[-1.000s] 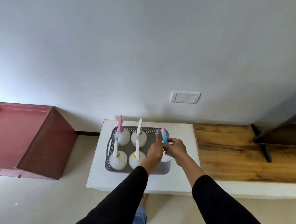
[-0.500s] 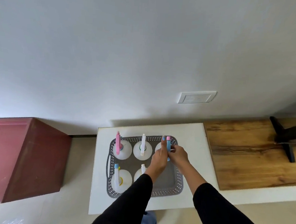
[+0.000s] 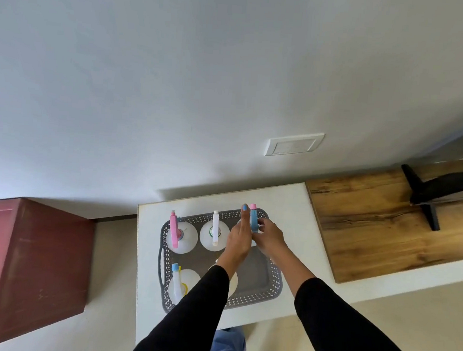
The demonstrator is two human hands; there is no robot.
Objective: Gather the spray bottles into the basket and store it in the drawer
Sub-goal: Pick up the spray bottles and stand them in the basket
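Blue-and-pink-topped spray bottle (image 3: 253, 220): likely light, stiff plastic with a smooth round belly, probably slippery; best taken at the neck under the trigger head. Standing upright in the far right corner of the grey perforated basket (image 3: 270, 293) on the white surface (image 3: 288, 204). Right hand (image 3: 270, 234) closed around its neck from the right; left hand (image 3: 239, 237) open, flat against its left side, fingers extended. Four more bottles in the basket to the left, one partly hidden by the sleeve.
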